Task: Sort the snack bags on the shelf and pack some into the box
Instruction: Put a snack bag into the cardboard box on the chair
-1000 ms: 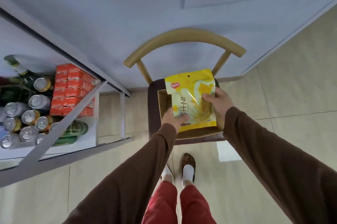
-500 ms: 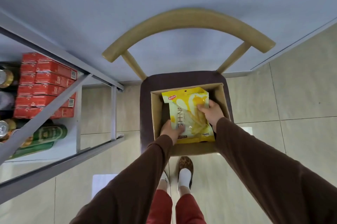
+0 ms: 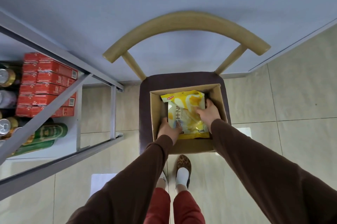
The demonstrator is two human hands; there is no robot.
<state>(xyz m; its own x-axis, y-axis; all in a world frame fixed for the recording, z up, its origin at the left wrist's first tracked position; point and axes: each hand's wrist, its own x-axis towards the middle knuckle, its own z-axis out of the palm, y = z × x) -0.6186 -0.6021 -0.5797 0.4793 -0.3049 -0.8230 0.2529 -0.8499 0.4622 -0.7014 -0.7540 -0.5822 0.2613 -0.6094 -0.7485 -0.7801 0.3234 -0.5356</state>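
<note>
A yellow snack bag (image 3: 186, 112) lies inside an open cardboard box (image 3: 155, 110) that stands on a chair seat. My left hand (image 3: 167, 130) grips the bag's lower left corner. My right hand (image 3: 209, 112) rests on the bag's right side with its fingers spread over the front. Both hands are down inside the box. The box floor under the bag is hidden.
The chair (image 3: 186, 23) has a curved wooden backrest and a dark seat, and stands against a pale wall. At the left, a metal shelf (image 3: 54, 103) holds red cartons (image 3: 45, 85), drink cans (image 3: 7, 76) and green cans (image 3: 47, 132). My feet (image 3: 183, 171) stand on tiled floor.
Both hands have lowered the yellow bag from above the box down into it. The view has shifted closer over the chair.
</note>
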